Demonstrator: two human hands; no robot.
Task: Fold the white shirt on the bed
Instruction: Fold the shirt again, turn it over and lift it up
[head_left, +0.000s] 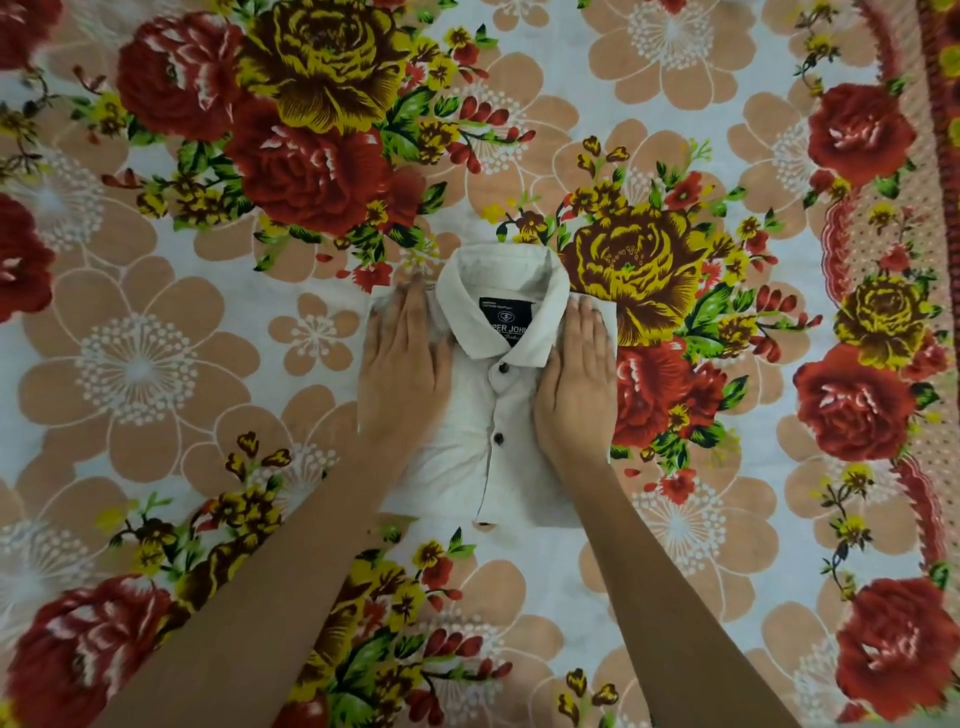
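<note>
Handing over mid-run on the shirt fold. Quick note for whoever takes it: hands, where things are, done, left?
Left hand: flat, pressing the shirt beside the collar.
Right hand: flat, pressing the other side.
Shirt: compact folded rectangle, buttons up, on the flowered bedsheet.
Done: the fold looks finished.
Left: probably just smooth it and lift both hands.

Folded white woven-cloth shirt (467, 447): matt, softly creased. Small dark buttons (503, 368): glossy. Flower-printed cloth bedsheet (156, 364) beneath shirt: matt, smooth.
</note>
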